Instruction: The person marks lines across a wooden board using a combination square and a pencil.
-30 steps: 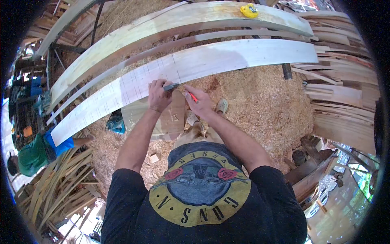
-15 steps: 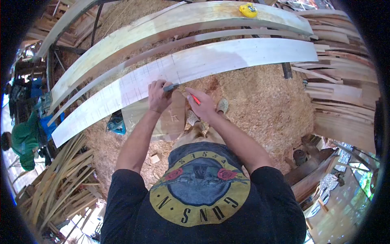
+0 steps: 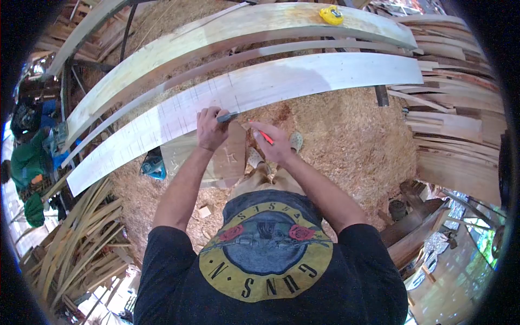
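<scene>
While a person in a black printed T-shirt [image 3: 265, 254] is standing over wood shavings [image 3: 352, 141], the right hand [image 3: 277, 145] is holding a red pencil [image 3: 266, 137] in bunched fingers, hovering just off the near edge of a long pale plank [image 3: 309, 73]; the pencil's very tip is proving too small to make out. Beside it, the left hand [image 3: 211, 130] is gripping a small grey tool [image 3: 226, 117] in a narrow, curled hold, and the tool is lying at the plank's near edge. Judging by the thin dark lines [image 3: 213, 85] that are crossing the plank's left and middle parts, the person appears to be at the marking-out step; a further stroke would be calling for a steady left hand and for the pencil point meeting the wood along the tool. The plank is lying broad face up ahead of the person, its long axis running crosswise, with one end pointing left and back toward the body and the other pointing right and slightly away; it is looking bowed in this wide view. Just beyond, a narrow strip [image 3: 292, 47] of wood is following the same line, and farther off a thick curved beam [image 3: 227, 30] is carrying a yellow tape measure [image 3: 331, 15] to the right of its middle
</scene>
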Motion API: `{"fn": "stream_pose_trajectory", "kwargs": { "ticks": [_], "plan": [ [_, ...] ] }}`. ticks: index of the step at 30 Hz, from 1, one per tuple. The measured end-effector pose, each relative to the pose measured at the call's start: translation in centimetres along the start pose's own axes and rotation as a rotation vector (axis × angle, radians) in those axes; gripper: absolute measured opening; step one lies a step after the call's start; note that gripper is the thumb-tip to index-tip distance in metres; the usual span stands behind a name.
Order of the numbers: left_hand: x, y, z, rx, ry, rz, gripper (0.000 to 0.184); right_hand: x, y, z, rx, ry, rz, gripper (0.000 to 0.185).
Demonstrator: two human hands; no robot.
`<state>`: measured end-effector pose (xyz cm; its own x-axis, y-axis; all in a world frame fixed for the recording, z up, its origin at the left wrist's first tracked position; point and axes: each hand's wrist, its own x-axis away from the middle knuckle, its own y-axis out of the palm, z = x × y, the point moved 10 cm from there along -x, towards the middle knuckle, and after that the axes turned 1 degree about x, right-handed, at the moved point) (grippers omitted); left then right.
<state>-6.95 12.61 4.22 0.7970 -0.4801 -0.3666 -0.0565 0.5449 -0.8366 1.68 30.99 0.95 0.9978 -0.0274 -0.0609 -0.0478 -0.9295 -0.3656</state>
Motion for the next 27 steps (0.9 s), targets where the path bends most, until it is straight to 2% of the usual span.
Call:
{"fn": "stream_pose_trajectory", "kwargs": {
  "ticks": [2, 5, 8, 11, 14, 17, 21, 24, 27],
  "plan": [
    [0.0, -0.1, 0.1, -0.003, -0.001, -0.004, 0.031, -0.2, 0.9, 1.1, 0.107, 0.057, -0.022, 0.033],
    [0.2, 0.0, -0.1, -0.009, -0.008, -0.018, 0.031, -1.3, 2.1, 2.2, 0.055, 0.090, 0.019, 0.035],
    [0.3, 0.3, -0.4, -0.012, -0.007, -0.030, 0.031, -2.1, 3.1, 2.5, 0.001, 0.169, -0.057, 0.034],
    [0.4, 0.3, -0.5, -0.003, -0.005, -0.024, 0.031, -3.0, 2.3, -0.4, 0.173, 0.035, -0.095, 0.032],
    [0.2, 0.1, -0.1, -0.006, 0.018, -0.008, 0.031, -1.9, -2.3, -6.8, -0.057, -0.216, 0.067, 0.030],
    [0.5, 0.3, -0.3, -0.013, 0.014, -0.035, 0.032, -0.2, -4.7, -5.5, -0.168, 0.056, 0.046, 0.028],
    [0.6, -0.3, 0.4, 0.045, 0.019, -0.088, 0.040, 2.6, -6.2, -0.7, -0.272, 0.288, 0.019, 0.025],
    [2.1, -0.5, 3.2, 0.311, 0.008, -0.221, 0.047, 5.5, -6.1, 4.0, -0.323, 0.400, 0.050, 0.028],
    [3.4, -1.3, 7.4, 0.341, 0.003, -0.412, 0.054, 7.8, -6.6, 7.1, -0.303, 0.521, 0.087, 0.030]
  ]
}}
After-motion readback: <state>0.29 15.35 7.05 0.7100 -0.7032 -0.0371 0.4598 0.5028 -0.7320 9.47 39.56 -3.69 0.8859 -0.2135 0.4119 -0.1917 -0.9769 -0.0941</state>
